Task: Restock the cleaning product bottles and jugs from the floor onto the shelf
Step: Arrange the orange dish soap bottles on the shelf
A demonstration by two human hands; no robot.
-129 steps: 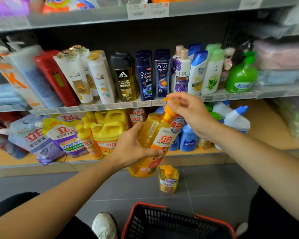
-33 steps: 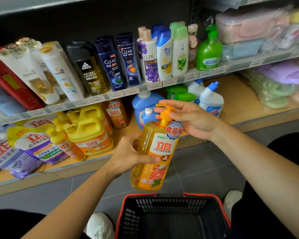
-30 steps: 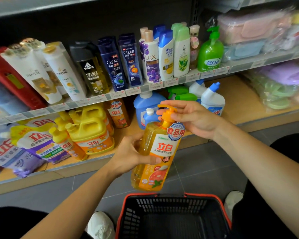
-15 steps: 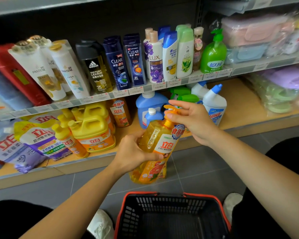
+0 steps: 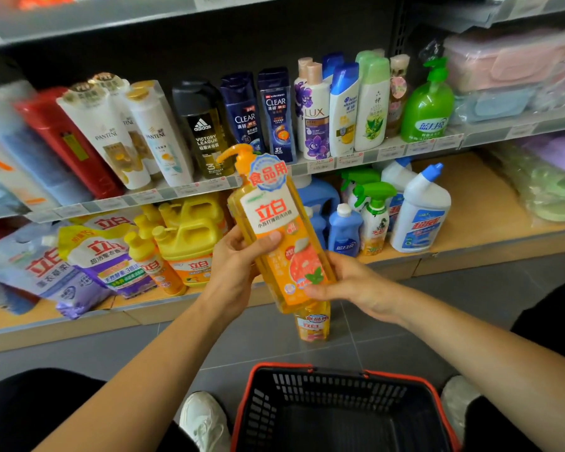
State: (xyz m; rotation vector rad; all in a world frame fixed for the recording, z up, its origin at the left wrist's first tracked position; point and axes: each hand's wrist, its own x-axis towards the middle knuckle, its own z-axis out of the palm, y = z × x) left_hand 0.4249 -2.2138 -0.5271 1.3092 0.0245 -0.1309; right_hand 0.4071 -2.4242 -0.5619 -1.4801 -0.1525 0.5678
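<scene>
A tall orange pump bottle of dish liquid [image 5: 276,233] is clasped mid-air by the left hand [image 5: 232,269] and cradled underneath by the right hand [image 5: 349,283], unshelved, while a smaller orange bottle [image 5: 312,324] waits on the floor at six o'clock below it.

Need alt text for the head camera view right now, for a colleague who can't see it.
Both hands, left hand and right hand, hold a tall orange pump-top dish soap bottle upright before the wooden bottom shelf of yellow plastic jugs. A smaller orange bottle stands on the grey tiled floor, behind a black red-rimmed shopping basket.
</scene>
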